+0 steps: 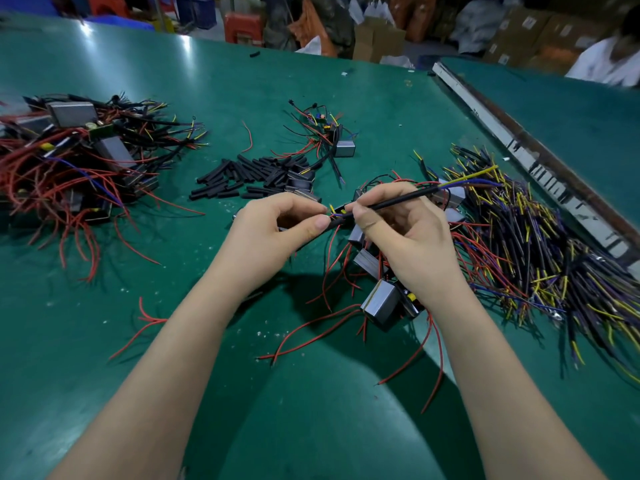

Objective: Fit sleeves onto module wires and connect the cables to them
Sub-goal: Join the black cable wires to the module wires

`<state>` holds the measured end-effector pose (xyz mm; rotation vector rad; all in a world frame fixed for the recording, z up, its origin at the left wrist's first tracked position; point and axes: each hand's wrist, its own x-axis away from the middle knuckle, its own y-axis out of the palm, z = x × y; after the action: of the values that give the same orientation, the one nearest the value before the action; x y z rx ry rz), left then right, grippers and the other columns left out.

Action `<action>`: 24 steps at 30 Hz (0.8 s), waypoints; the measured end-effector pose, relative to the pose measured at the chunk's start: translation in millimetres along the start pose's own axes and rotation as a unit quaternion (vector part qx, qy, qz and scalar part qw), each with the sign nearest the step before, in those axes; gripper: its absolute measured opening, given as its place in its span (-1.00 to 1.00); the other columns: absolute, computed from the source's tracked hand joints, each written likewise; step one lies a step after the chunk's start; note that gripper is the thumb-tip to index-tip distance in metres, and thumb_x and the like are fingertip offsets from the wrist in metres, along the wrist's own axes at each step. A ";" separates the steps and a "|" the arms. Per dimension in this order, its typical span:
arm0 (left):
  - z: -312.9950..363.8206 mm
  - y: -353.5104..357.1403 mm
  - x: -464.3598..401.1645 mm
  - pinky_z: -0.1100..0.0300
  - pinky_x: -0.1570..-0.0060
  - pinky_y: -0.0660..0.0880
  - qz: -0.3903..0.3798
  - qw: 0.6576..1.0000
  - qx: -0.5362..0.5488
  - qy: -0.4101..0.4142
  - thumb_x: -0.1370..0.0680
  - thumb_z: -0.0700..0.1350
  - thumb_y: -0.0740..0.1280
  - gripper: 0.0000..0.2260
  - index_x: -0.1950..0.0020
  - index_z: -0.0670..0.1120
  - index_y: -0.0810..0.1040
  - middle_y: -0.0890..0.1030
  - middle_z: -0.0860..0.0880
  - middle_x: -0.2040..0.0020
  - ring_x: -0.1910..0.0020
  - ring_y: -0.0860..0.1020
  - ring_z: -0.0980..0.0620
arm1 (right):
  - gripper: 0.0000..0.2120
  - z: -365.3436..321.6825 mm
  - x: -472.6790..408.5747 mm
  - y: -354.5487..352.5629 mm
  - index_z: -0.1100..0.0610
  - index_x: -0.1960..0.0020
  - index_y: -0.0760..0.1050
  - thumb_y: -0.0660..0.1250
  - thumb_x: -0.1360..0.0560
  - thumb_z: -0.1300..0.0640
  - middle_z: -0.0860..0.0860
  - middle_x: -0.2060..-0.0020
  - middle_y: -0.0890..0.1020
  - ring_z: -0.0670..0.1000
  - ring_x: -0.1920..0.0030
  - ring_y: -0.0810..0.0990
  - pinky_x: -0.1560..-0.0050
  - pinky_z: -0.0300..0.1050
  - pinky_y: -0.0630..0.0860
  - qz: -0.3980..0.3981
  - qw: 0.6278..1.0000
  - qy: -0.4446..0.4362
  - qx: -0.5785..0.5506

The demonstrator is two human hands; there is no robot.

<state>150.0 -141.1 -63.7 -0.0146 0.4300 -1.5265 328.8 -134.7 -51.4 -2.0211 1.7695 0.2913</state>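
Module wires (335, 214), short yellow and blue ends, show between the two hands above the middle of the green desk (104, 358). The left hand (273, 233) pinches them with thumb and forefinger, its other fingers curled under. The right hand (401, 233) grips a black cable (398, 201) between thumb and fingers, and the cable's near end meets the wire ends at the left fingertips. A black sleeve (334, 223) lies just under that meeting point, touching the left thumb; whether it is already on a wire cannot be told. The cable runs up and to the right from the right hand and ends in loose yellow and blue conductors. Beneath the right hand and wrist lies a cluster of grey modules (381, 303) with red leads spreading toward the desk's near edge. Just beyond the hands, toward the far edge, sits a loose heap of black sleeves (249, 178), with a small group of modules (332, 140) behind it. Toward the desk's right edge lies a large bundle of cables (540, 251) with yellow and blue ends. Near the left edge is another pile of modules (79, 150) tangled in red and black wire. A pale strip (512, 143) runs along the right edge, and a person in white (609, 60) is at the far right corner.
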 end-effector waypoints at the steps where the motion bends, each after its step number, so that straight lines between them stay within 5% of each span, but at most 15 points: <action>1: -1.7 -2.1 -0.5 0.28 0.15 0.48 -0.007 1.000 -0.018 -0.011 -0.49 -0.08 0.42 -0.97 0.13 0.06 0.63 0.64 0.12 0.25 0.30 0.52 0.25 | -0.86 0.6 0.0 0.2 0.03 0.10 0.50 0.38 -0.51 0.25 0.21 0.14 0.63 0.18 0.20 0.57 0.13 0.11 0.51 0.000 1.000 -0.003 0.002; 6: -11.2 -15.6 -2.2 0.40 0.48 0.25 -0.047 0.984 -0.165 -0.053 -0.53 0.03 0.33 -0.82 0.21 0.01 0.62 0.49 0.16 0.51 0.54 0.35 0.24 | -0.81 0.5 -1.5 -0.1 0.00 0.13 0.52 0.37 -0.51 0.28 0.21 0.11 0.65 0.21 0.14 0.60 0.21 -0.13 0.53 0.007 1.000 0.000 0.000; 10: -10.5 -9.7 -1.8 0.37 0.38 0.33 -0.024 0.991 -0.128 -0.035 -0.55 0.04 0.32 -0.83 0.15 -0.01 0.62 0.54 0.14 0.41 0.45 0.39 0.25 | -0.81 2.2 -2.6 -2.4 -0.02 0.13 0.52 0.38 -0.50 0.27 0.15 0.10 0.66 0.27 0.11 0.58 0.11 0.17 0.51 0.014 1.000 -0.008 0.002; 20: -17.5 -22.3 -1.0 0.26 0.30 0.35 -0.109 0.986 -0.087 -0.094 -0.52 0.00 0.35 -0.87 0.17 -0.01 0.59 0.53 0.05 0.33 0.35 0.40 0.13 | -0.82 -1.1 -3.5 -6.0 0.01 0.11 0.53 0.37 -0.51 0.29 0.16 0.07 0.66 0.13 0.16 0.59 0.11 0.09 0.49 0.041 0.999 -0.027 0.016; 24: -15.1 -20.5 -0.7 0.36 0.32 0.37 -0.096 0.988 -0.082 -0.092 -0.51 0.05 0.35 -0.86 0.16 0.01 0.58 0.53 0.14 0.35 0.38 0.42 0.20 | -0.83 -2.1 -3.6 -5.3 0.03 0.10 0.53 0.37 -0.51 0.30 0.14 0.07 0.67 0.12 0.17 0.59 0.12 0.10 0.49 0.037 0.999 -0.033 0.009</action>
<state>126.0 -137.8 -71.9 -0.3311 0.4140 -1.6588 333.1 -132.0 -47.0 -1.9161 1.8020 0.3595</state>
